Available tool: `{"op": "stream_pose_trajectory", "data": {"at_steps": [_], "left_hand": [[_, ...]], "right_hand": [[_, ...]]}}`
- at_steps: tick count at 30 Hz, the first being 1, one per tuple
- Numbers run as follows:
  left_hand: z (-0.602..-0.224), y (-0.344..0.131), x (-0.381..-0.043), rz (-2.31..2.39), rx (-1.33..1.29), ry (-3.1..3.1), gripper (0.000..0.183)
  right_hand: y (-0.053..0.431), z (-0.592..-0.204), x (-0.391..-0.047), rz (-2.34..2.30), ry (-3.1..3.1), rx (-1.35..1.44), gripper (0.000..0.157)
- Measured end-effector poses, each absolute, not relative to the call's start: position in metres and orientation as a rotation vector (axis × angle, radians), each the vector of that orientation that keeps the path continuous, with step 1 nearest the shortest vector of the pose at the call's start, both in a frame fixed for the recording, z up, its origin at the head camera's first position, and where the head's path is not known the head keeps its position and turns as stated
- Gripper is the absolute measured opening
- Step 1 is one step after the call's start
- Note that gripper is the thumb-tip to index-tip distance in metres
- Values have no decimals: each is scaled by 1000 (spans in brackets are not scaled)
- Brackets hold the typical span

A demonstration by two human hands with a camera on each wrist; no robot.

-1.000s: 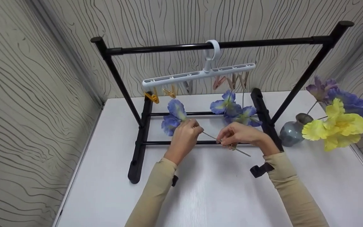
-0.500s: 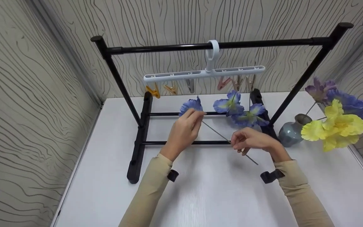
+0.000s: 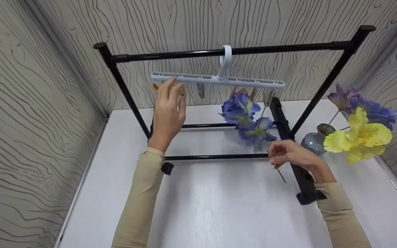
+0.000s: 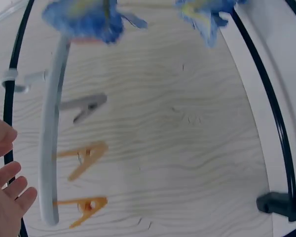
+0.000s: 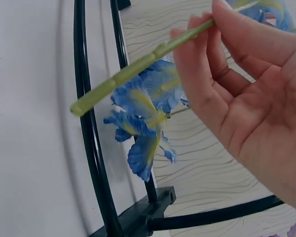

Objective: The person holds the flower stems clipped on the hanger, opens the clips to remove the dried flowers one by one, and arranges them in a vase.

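My right hand pinches the thin green stem of a blue artificial iris between thumb and fingers. The stem's free end points down toward the table. Blue iris blooms overlap beyond that hand, so which one tops the held stem is hard to tell. My left hand is raised at the left end of the pale clip hanger, fingers extended and holding nothing. Whether it touches the hanger I cannot tell. An orange clothespin, a lighter orange clothespin and a grey clothespin hang there.
A black rack carries the hanger on its top bar; its lower bars and feet stand on the white table. At right is a grey-blue vase with yellow and purple flowers. Patterned walls enclose the table.
My left hand has let go of the iris and moved up and left to the hanger. The right hand has shifted right with the stem. The hanger has swung, its right end now lower.
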State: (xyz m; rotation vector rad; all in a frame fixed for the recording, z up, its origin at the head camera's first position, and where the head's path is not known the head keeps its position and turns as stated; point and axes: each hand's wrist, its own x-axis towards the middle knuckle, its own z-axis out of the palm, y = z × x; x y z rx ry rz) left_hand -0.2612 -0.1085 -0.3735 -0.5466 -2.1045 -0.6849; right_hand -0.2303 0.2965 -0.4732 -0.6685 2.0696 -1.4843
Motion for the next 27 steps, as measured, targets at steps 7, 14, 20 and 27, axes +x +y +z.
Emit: {"op": "stream_pose_trajectory", "data": {"at_steps": [7, 14, 20, 27], "left_hand": [[-370, -123, -274, -536, -535, -2342, 48], [-374, -119, -278, -473, -536, -2357, 48], [-375, -117, -279, -527, -492, -2363, 46], [-385, -124, -281, -653, -433, -2264, 39]], "right_hand": [[311, -480, -221, -1601, 2015, -691, 18], [319, -481, -215, -1919, 1815, -829, 11], [325, -471, -207, -2288, 1862, -688, 34], [326, -455, -206, -2734, 1818, -414, 27]]}}
